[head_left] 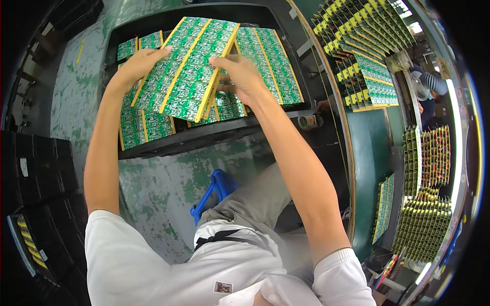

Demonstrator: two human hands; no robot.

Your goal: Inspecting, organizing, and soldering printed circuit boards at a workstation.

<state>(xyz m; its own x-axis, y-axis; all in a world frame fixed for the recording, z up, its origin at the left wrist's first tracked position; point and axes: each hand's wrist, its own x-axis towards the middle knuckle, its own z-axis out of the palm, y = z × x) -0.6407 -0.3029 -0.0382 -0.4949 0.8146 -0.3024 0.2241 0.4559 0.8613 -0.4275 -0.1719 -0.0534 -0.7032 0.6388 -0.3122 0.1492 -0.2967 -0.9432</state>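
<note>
Both my hands hold green circuit board panels with yellow edge strips, tilted above a black tray. My left hand grips the left edge, thumb on top. On the right edge, my right hand has its thumb on the upper face and its fingers around the side. At least one more panel shows beneath the top one at the right edge; how many are held I cannot tell. Under them, more green panels lie in the black tray, partly hidden by what I hold.
To the right runs a green-topped workbench bearing stacked boards and one lone panel. A cup-like container stands by the tray. Black crates are stacked at left. A blue stool is near my legs. Another person is at far right.
</note>
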